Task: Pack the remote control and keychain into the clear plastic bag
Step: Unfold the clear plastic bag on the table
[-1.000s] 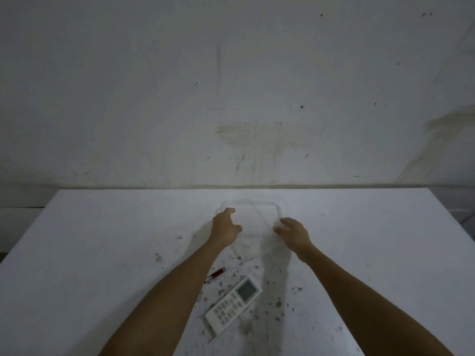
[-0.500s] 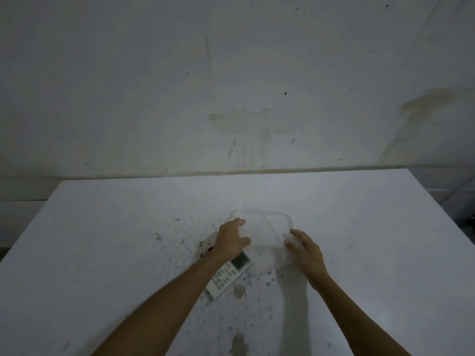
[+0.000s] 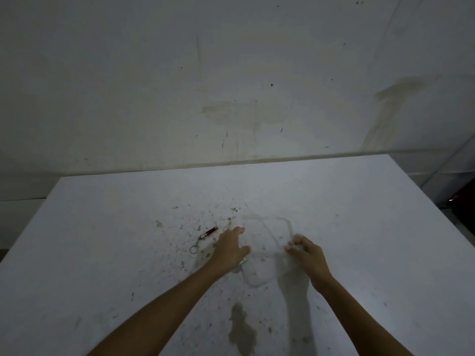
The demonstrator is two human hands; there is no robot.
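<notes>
The clear plastic bag [image 3: 267, 235] lies mostly flat on the white table [image 3: 102, 253], its outline faint. My left hand [image 3: 230, 249] grips its left edge and my right hand [image 3: 305, 255] pinches its right edge. The keychain [image 3: 209, 231], a small dark red cylinder with a chain and a metal ring, lies on the table just left of my left hand, outside the bag. The remote control is not plainly visible. A pale rounded outline [image 3: 255, 277] under the bag's near end, between my wrists, may be it.
The table is speckled with dark spots around the hands, with a brownish stain [image 3: 241, 327] near the front. A stained wall [image 3: 231, 86] stands behind the far edge. Something dark [image 3: 462, 201] sits beyond the table's right edge.
Both hands have drawn the bag nearer, over the spot where the remote lay. The remote, plain before, is now hidden or only a faint outline. The keychain shows again left of my left hand.
</notes>
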